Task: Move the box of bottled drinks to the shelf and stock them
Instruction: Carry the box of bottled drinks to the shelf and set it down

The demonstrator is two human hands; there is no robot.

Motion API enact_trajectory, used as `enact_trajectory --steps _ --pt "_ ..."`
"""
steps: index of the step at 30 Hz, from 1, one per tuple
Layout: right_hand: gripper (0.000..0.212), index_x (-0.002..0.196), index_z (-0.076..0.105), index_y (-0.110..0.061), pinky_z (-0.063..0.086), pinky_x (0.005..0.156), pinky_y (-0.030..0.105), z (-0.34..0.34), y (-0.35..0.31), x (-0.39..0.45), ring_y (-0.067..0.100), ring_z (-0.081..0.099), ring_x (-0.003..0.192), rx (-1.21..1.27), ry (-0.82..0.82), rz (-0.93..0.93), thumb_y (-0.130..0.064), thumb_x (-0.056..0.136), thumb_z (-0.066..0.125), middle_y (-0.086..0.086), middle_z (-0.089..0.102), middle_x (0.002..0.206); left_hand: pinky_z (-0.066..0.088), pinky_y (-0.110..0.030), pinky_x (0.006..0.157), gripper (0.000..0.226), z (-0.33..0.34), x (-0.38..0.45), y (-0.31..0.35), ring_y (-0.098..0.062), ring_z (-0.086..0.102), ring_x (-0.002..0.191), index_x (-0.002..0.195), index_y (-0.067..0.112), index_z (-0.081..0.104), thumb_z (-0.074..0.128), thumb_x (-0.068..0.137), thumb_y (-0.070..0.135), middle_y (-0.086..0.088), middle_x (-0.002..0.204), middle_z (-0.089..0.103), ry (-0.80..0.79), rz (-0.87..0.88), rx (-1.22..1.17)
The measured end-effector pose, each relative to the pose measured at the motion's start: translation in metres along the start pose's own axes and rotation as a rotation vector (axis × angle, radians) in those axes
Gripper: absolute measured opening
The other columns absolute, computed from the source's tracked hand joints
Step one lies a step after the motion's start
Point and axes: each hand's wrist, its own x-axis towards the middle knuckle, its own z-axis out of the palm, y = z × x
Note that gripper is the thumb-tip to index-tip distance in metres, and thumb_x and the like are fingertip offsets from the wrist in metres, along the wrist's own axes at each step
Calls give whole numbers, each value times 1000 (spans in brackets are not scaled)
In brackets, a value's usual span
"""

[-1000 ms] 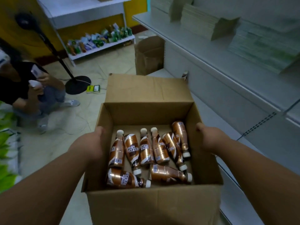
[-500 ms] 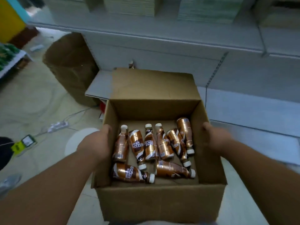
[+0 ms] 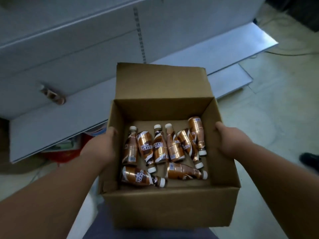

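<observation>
Shelving [image 3: 51, 107] now fills the view where floor showed a second ago, one bottle [image 3: 53, 95] already on it. Left hand [image 3: 100, 149] and right hand [image 3: 231, 144] press the box [image 3: 172, 207] walls, bottles [image 3: 162, 149] lying loose inside. Carrying looks nearly done; setting down comes next.

bare forearms, no sleeves, left hand [image 3: 101, 147], right hand [image 3: 233, 142]
</observation>
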Motion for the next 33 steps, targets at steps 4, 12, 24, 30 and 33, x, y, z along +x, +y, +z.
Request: enact_trajectory --steps 4,12,24,30,33 --pt "70 140 27 -23 41 63 32 34 14 1 29 59 87 77 8 179 -10 80 60 14 62 107 49 -39 65 56 17 53 18 -32 64 86 129 25 33 57 80 7 -15 100 65 -50 128 47" --pt "70 142 24 -27 48 70 40 172 28 19 36 60 94 178 0 482 -11 82 58 20 60 109 49 -39 68 60 121 149 29 -29 63 92 133 27 31 59 83 8 -11 103 64 -125 350 102" --pt "68 136 30 -27 44 66 37 480 55 120 38 59 91 259 25 640 -7 79 61 21 60 105 53 -40 61 61 410 278 9 -23 59 74 132 29 31 61 83 8 -6 85 58 -155 496 216" --pt "67 133 30 -25 40 60 35 551 42 137 31 52 73 261 59 705 -6 78 62 14 55 85 39 -31 48 59 477 316 -11 -17 54 64 129 29 33 62 81 11 -1 77 54 -134 603 199" --pt "66 132 32 -23 41 57 35 558 32 135 28 50 67 245 97 706 -6 76 63 11 51 77 49 -37 54 55 482 319 -19 -20 57 67 124 29 33 62 81 12 -2 78 54 -160 628 208"
